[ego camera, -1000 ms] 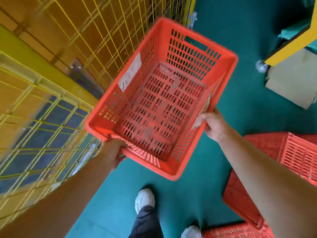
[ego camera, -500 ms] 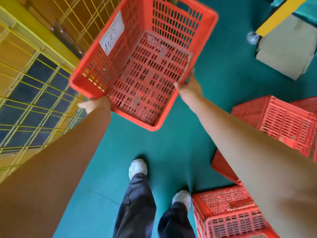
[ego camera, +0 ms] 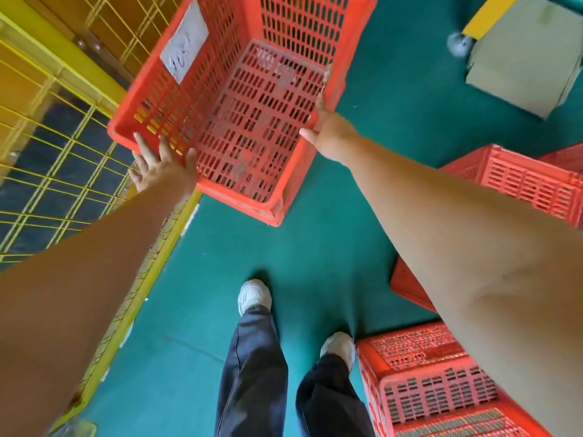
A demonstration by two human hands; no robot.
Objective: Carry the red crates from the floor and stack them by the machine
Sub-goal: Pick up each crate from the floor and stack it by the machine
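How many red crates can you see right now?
4, maybe 5: top-centre crate, right crate, bottom-right crate, and a red corner under the right forearm. A red sliver at far right may be a fifth; the arm may hide others.

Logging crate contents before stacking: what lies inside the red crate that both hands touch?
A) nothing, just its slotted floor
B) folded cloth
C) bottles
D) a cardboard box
A: the red crate shows only its bare slotted floor, with a white label on one side wall.
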